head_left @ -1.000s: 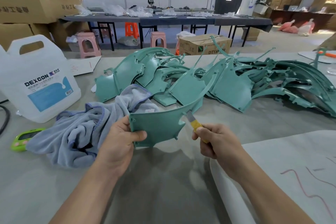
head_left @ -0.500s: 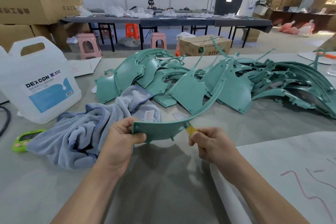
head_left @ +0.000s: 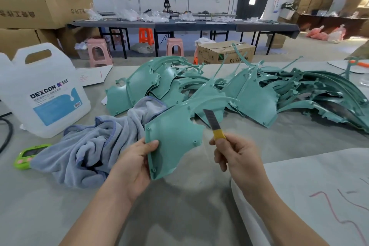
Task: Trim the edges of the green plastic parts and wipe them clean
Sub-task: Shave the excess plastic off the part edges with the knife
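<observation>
The thumb [head_left: 150,144] of a worker's left hand [head_left: 131,166] presses on the face of a green part [head_left: 173,142], with the other fingers curled behind it. They pinch the panel at its lower left corner and hold it up off the table [head_left: 179,215], facing the camera. The right hand [head_left: 237,156] is closed round the yellow handle of a knife [head_left: 219,135]. Its blade [head_left: 209,119] is extended and points up, leaning a little to the left.

The blade stands just to the right of the part's notched right edge, near it but apparently not touching. The part's long axis runs from the gripped corner up and to the right, narrowing into a curved arm that sweeps past above the blade tip. That puts the edge to be trimmed to the left of the knife, on the side away from the holding hand. The right hand looks to be the nearer one to it, and a short move leftward would seem enough to bring steel to plastic. The cut should run clear of the left thumb.

A crumpled blue-grey cloth [head_left: 95,146] for wiping lies on the table just to the left of the part, within reach of the left hand. Behind it a large pile [head_left: 259,94] of matching green parts spreads across the table to the right. A white jug [head_left: 44,94] stands at the far left.
</observation>
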Demonstrator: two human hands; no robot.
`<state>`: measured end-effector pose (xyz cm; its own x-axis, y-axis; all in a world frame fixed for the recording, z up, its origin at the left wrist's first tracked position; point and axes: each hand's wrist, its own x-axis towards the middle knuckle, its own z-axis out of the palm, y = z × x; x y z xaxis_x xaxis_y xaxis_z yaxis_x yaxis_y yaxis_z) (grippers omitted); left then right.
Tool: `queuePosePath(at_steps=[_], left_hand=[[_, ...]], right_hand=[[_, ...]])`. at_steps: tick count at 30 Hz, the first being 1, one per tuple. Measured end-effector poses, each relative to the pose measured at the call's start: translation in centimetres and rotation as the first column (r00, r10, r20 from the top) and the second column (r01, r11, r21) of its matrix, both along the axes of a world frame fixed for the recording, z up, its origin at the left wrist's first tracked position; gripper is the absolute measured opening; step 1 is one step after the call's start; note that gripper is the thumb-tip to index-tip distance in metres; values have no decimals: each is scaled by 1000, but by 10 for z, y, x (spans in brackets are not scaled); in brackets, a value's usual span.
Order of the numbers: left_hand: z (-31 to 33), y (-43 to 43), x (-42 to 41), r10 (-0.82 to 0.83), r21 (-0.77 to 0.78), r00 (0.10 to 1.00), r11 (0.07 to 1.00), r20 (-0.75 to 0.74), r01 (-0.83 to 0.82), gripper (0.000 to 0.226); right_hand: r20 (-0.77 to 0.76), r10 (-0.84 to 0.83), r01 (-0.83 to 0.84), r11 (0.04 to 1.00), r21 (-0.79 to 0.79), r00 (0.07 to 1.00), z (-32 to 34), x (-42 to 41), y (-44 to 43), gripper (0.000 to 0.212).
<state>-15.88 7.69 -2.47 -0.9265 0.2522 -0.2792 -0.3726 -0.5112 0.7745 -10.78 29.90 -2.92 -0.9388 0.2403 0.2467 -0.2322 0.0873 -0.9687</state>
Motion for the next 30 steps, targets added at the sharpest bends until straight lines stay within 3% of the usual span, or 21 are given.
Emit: queuePosePath(at_steps=[6, 12, 20, 25, 30], left_hand=[[1, 3, 1, -15, 29, 996, 999, 83, 12, 30], [5, -1, -2, -8, 119, 983, 993, 182, -14, 32], [6, 3, 6, -60, 151, 981, 988, 187, 32, 49], [9, 4, 7, -55, 195, 979, 981, 194, 16, 41], [12, 7, 9, -45, 210, 980, 978, 191, 4, 38]], right_hand=[[-72, 10, -7, 999, 42, 997, -6, -2, -7, 22], [-67, 210, -207, 977, 55, 975, -5, 0, -6, 24], [-124, 180, -188, 981, -54, 976, -1, -1, -9, 22], [-58, 288, -291, 955, -63, 956, 0, 5, -14, 17], [-82, 208, -216, 971, -106, 975, 3, 2, -12, 19]])
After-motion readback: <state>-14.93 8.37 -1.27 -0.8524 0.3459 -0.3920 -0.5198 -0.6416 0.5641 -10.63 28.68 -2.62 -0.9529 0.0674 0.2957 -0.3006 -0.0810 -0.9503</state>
